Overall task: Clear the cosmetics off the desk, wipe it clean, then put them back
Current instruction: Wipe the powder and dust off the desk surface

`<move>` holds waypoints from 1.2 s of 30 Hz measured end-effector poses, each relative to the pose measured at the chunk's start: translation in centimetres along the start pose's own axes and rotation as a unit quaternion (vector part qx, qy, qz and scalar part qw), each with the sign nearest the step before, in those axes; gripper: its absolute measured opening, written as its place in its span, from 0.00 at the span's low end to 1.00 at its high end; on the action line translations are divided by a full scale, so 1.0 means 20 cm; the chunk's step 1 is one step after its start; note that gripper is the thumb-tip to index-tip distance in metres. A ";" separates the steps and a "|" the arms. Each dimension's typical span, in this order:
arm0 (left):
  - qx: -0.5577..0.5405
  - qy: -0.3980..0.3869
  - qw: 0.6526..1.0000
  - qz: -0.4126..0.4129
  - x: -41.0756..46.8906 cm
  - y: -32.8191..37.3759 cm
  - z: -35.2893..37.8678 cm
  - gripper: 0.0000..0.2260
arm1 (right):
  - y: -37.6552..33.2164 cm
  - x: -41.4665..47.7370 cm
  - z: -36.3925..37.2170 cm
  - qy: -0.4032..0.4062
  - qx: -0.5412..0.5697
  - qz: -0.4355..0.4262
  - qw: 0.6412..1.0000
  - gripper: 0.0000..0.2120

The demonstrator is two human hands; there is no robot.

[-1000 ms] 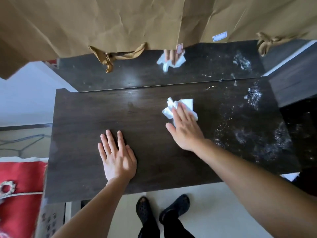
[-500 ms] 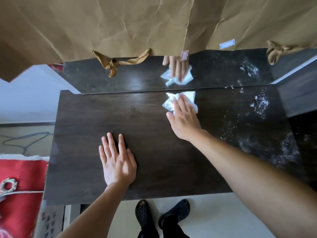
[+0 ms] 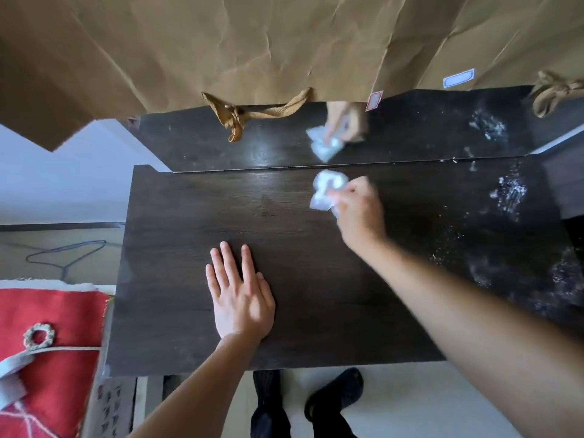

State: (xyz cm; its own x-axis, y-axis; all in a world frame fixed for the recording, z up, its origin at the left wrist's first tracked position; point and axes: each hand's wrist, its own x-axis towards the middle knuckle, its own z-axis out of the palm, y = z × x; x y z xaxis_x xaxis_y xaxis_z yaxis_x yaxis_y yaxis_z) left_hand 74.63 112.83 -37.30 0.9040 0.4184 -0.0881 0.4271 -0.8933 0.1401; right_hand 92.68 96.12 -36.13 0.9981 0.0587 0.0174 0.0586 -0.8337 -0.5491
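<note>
Far back on the desk, right hand grips tissue.

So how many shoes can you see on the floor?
2. Both are black, on the floor by the desk's near edge: the left shoe below the desk's middle, the right shoe just beside it.

This looks like a room in a home, probably a bedroom. The dark wooden worktop has a mirror along its far edge, like a dressing table, and crumpled brown paper covers the mirror's upper part. To the left there are a red textile and a wire clothes hanger. At the near side, feet in black slippers stand on a pale floor.
</note>
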 end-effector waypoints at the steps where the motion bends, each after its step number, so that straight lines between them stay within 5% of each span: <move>1: 0.000 -0.001 1.000 0.002 0.00 0.00 0.00 0.25 | -0.07 -0.14 0.06 -0.040 0.039 -0.040 0.998 0.10; 3: -0.003 -0.004 1.000 0.007 0.00 -0.01 0.01 0.25 | -0.07 -0.44 0.06 -0.113 0.048 -0.172 0.977 0.04; 5: -0.004 -0.007 1.000 0.008 0.00 -0.01 0.01 0.26 | 0.05 -0.52 -0.03 -0.135 0.014 -0.279 0.951 0.11; 8: -0.010 -0.017 1.000 0.014 0.01 -0.01 -0.01 0.26 | 0.23 -0.27 -0.14 -0.046 -0.044 -0.187 0.980 0.12; 11: -0.016 -0.020 0.999 0.026 0.03 -0.02 -0.01 0.26 | 0.19 -0.11 -0.10 0.029 -0.135 -0.065 0.988 0.23; 16: -0.019 -0.025 0.998 0.045 0.05 -0.07 0.00 0.27 | -0.05 -0.67 0.19 -0.012 -0.047 -0.178 0.983 0.21; 21: -0.025 -0.049 0.997 0.056 0.06 -0.09 0.00 0.27 | 0.25 -1.17 -0.01 -0.006 -0.101 -0.156 0.983 0.27; 27: -0.037 -0.041 0.988 0.141 0.06 -0.04 -0.01 0.27 | 0.46 -1.20 -0.25 0.116 -0.090 0.097 0.984 0.32; 33: -0.083 -0.046 0.970 0.223 -0.02 0.31 -0.03 0.23 | 0.42 -1.32 -0.23 0.029 -0.107 -0.102 0.989 0.25; 36: -0.106 -0.053 0.972 0.201 -0.05 0.49 0.01 0.22 | 0.70 -1.07 -0.46 0.089 -0.108 0.020 0.990 0.32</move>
State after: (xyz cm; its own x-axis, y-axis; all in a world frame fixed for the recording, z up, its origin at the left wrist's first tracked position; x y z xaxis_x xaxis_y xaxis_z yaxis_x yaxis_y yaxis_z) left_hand 77.90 103.55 -35.96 0.9964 0.0139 -0.0834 0.0450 -0.9223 0.3839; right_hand 72.33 78.09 -36.43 0.9859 -0.0587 0.1569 0.0019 -0.9326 -0.3608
